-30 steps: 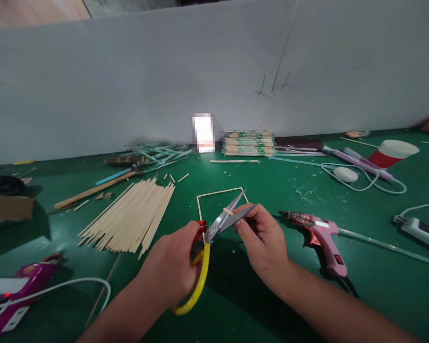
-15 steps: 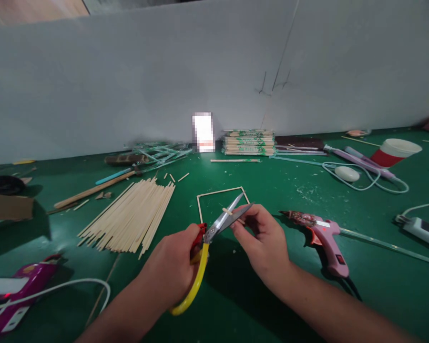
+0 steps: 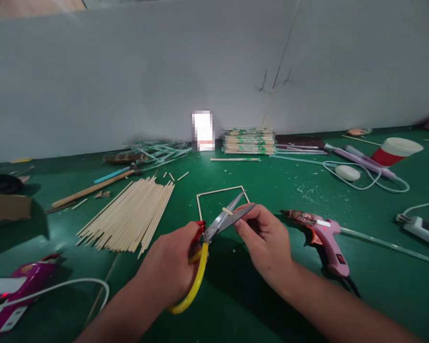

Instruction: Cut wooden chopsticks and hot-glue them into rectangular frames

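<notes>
My left hand (image 3: 175,264) is closed around the yellow and red handles of a pair of scissors (image 3: 221,224), whose blades stand partly apart and point away to the right. Between the blades lies a short piece of wooden stick (image 3: 228,211). My right hand (image 3: 266,238) pinches the stick's other end beside the blades; the fingers and the scissors hide most of it. Behind both hands, thin sticks form a rectangular frame (image 3: 219,191) flat on the table, its near part covered by my hands and the scissors.
Loose wooden sticks (image 3: 128,214) lie spread at the left, with short offcuts (image 3: 171,176) behind them. A pink glue gun (image 3: 325,240) rests at the right. Wrapped chopsticks (image 3: 249,142) are stacked by the wall, and a paper cup (image 3: 396,151) stands at the back right.
My right hand has shifted very slightly to the right, and the scissor blades with it. The stick piece still sits between the blades. Everything else stays in place.
</notes>
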`<state>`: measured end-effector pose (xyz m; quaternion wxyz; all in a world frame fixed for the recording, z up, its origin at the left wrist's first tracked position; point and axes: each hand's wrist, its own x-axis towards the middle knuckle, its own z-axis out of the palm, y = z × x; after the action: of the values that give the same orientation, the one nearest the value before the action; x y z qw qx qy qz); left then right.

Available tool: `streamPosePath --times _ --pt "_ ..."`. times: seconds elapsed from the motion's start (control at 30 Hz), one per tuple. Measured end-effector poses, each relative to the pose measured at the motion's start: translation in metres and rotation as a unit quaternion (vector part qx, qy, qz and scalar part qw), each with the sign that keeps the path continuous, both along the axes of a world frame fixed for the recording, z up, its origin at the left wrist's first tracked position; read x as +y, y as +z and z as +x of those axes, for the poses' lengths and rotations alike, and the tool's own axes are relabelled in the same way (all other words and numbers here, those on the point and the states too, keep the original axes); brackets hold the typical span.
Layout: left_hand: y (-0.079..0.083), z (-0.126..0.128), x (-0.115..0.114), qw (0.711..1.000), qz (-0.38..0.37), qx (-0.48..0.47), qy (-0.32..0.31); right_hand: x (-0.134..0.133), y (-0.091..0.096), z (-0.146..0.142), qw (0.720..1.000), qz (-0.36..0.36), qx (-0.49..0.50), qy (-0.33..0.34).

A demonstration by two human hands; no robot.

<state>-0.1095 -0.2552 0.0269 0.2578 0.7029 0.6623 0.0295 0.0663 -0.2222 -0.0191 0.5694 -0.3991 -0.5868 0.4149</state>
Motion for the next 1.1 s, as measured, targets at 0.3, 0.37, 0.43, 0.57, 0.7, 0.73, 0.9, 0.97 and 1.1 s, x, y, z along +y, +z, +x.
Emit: streamPosePath --times 0.3,0.37,0.43,0.57,0.7,0.73,0.9,0.97,1.1 --pt "-0.002 -0.005 0.0 1.0 -0.008 0.012 -0.004 0.0 -0.003 0.0 1.0 -0.003 -0.024 0.01" --pt "0.0 -0.003 0.001 1.0 -0.02 0.007 -0.004 0.001 -0.004 0.001 1.0 -0.004 -0.029 0.01" --pt "0.003 -0.001 0.003 1.0 -0.029 -0.002 -0.003 0.002 -0.005 0.002 0.999 -0.003 -0.04 0.013" --pt "0.006 0.0 0.004 0.999 -0.045 -0.02 -0.001 0.002 -0.005 0.004 0.998 0.005 -0.061 0.031" --pt "0.003 -0.003 0.004 0.999 -0.045 -0.028 -0.001 0.0 -0.004 0.003 0.998 0.0 -0.051 0.039" --pt "0.002 -0.004 0.003 0.999 -0.043 -0.028 -0.002 0.0 -0.005 0.003 0.998 -0.002 -0.048 0.04" --pt "-0.009 -0.009 0.0 1.0 -0.014 -0.026 0.002 -0.001 -0.007 0.002 0.998 -0.002 -0.05 0.042" --pt "-0.011 -0.008 0.0 1.0 -0.006 -0.026 0.002 0.001 -0.008 0.002 0.998 0.0 -0.051 0.042" --pt "-0.012 -0.005 0.001 1.0 -0.003 -0.027 -0.008 0.004 -0.006 0.004 0.997 0.025 -0.055 0.037"
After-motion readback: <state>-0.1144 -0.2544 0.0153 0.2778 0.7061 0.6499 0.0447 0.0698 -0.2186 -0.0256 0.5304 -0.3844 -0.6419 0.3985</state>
